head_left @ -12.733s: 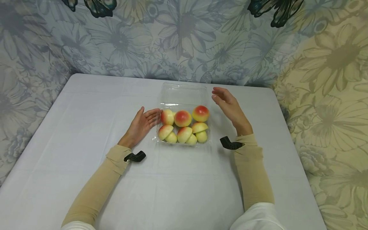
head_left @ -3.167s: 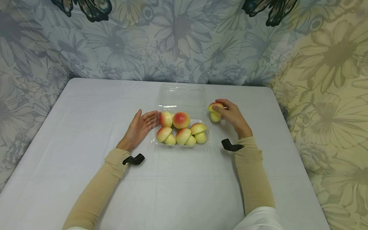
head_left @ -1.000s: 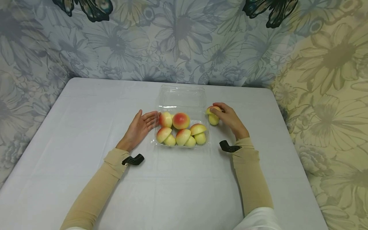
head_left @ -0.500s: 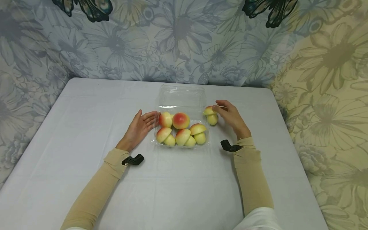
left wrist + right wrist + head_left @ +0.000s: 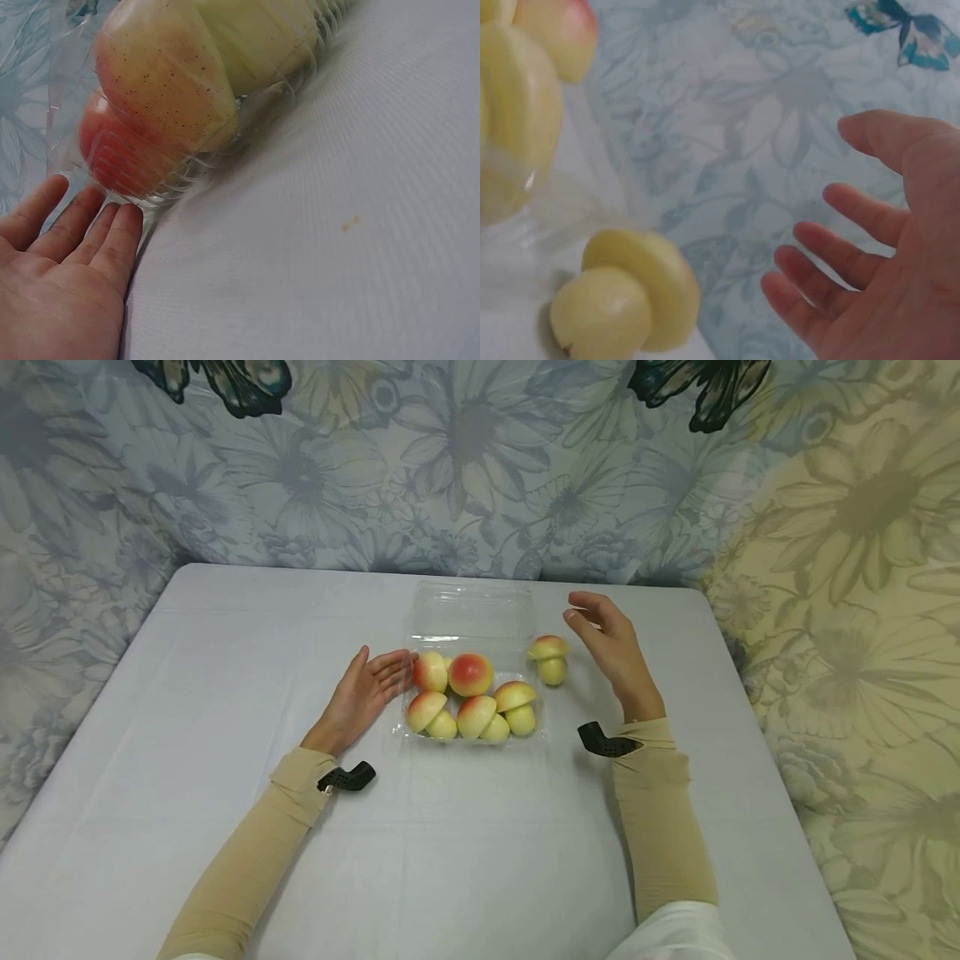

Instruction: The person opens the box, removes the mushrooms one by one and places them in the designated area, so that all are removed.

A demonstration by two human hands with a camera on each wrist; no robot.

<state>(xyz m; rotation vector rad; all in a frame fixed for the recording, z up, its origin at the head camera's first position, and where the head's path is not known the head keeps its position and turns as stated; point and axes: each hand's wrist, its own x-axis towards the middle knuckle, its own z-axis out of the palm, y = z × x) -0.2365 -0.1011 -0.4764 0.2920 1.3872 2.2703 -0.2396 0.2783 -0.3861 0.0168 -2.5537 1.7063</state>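
A clear plastic clamshell box lies with its lid folded back. Inside sit several toy mushrooms with yellow stems and red-and-yellow caps. Another toy mushroom stands on the table, just right of the box at its back right corner. My left hand has its fingers straight, palm facing the box, with the fingertips at its left wall; in the left wrist view those fingers meet the ribbed plastic. My right hand is held to the right of the lone mushroom, fingers spread and nothing in them.
A white cloth covers the table. Behind it and at both sides hangs flowered fabric with dark butterflies. Each wrist carries a black camera mount.
From the box's back right corner, a toy mushroom came out in my right hand and was set down beside the box. The right hand has let go and drawn away. My left hand stays put.
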